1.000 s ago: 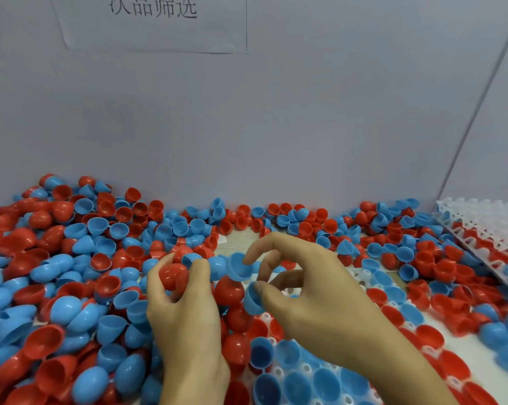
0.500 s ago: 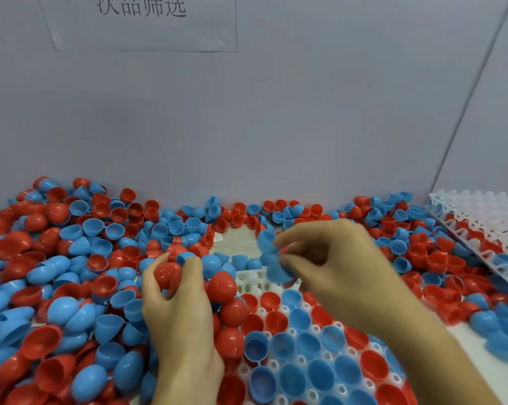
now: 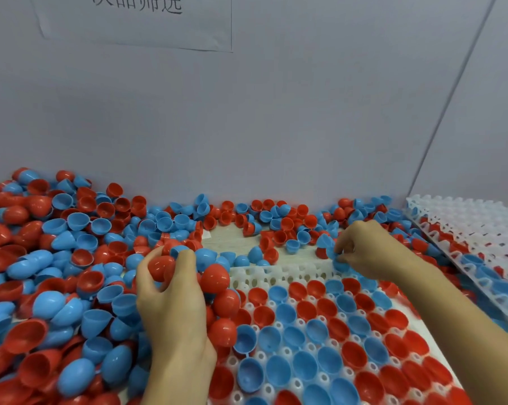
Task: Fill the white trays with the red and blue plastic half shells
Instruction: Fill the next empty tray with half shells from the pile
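Observation:
A white tray [image 3: 279,274] lies in front of me, most of its cups holding red and blue half shells with the open side up; its far row shows bare white cups. My left hand [image 3: 170,293] sits at the tray's left edge and grips a red half shell [image 3: 159,267] between thumb and fingers. My right hand [image 3: 363,249] is at the tray's far right corner, fingers curled round a blue half shell [image 3: 334,258].
A deep heap of loose red and blue shells [image 3: 56,273] covers the table on the left and along the grey back wall. A second white tray [image 3: 475,229] leans at the right over more shells. A paper sign [image 3: 135,21] hangs on the wall.
My right hand moved right and away from me with a blue shell, from the tray's middle to its far right corner. The left hand kept its place with the red shell.

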{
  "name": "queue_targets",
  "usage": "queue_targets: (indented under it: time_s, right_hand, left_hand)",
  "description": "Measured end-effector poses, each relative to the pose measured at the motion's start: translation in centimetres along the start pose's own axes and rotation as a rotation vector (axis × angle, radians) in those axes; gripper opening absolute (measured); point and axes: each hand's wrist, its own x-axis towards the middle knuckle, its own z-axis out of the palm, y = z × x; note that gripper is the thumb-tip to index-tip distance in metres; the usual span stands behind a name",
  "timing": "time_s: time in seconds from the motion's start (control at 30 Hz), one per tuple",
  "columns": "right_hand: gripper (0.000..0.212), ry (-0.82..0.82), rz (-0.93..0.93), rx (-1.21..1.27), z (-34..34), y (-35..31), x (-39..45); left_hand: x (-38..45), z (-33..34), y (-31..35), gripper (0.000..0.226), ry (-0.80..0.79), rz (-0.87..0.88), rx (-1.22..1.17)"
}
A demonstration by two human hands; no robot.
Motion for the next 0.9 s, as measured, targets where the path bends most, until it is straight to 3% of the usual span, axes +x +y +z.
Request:
queue_targets:
  time_s: [0.5, 0.73, 0.8, 0.9]
  right_hand:
    - [0.030, -0.030, -0.005, -0.124, 1.6, 0.8, 1.1]
    - [0.020, 0.066, -0.125, 0.079, -1.6, -2.8, -1.5]
    - [0.018, 0.000, -0.238, 0.207, -2.2, -5.5, -3.4]
    - [0.008, -0.265, -0.384, 0.311, -2.1, -9.4, -6.4]
  left_hand:
    - [-0.2, -0.1, 0.8, 0.020, -0.004, -0.059, -0.014]
    - [-0.1, -0.3, 0.9, 0.019, -0.008, -0.054, -0.019]
    - [-0.1, -0.4, 1.1, 0.018, -0.002, -0.066, -0.028]
    - [0.2, -0.7, 1.2, 0.020, 0.010, -0.066, -0.028]
